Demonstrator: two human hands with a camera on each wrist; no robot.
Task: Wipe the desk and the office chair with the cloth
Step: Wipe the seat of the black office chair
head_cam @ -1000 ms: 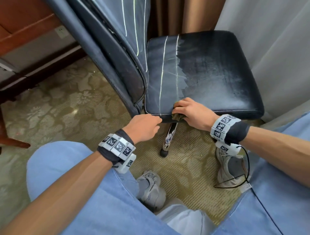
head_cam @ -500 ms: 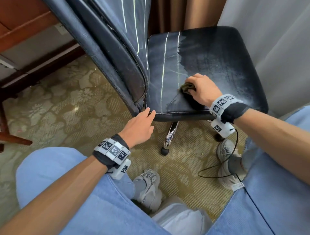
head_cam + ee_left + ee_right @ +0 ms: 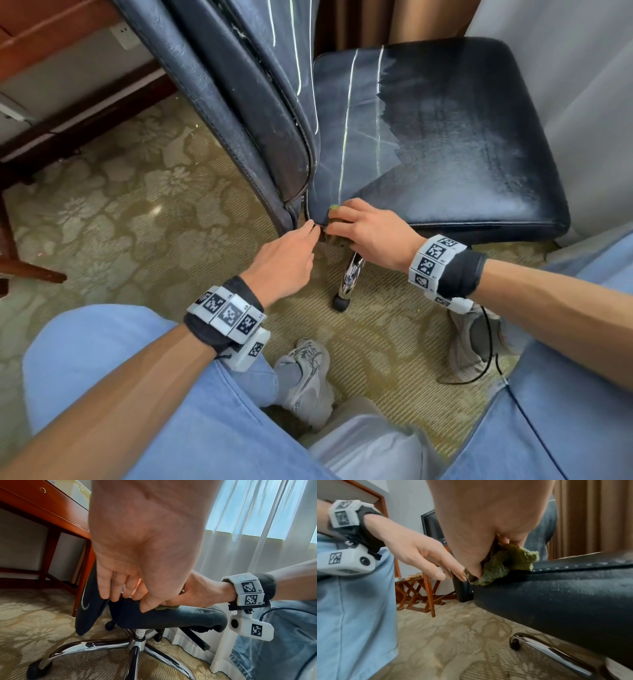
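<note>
Cloth: gripped, bunched, by the right hand at the seat near corner. Left hand: fingers straight, steadying that corner. Advice: firm pressure is kept along the seam.

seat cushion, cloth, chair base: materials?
Dark cushioned chair seat: looks like leather or faux leather, smooth with sheen, stitched edge seam; which one is unclear. Olive-green fuzzy cloth: nubby pile, probably microfibre or terry. Shiny star-shaped chair base: mirror reflections, likely chromed metal.
</note>
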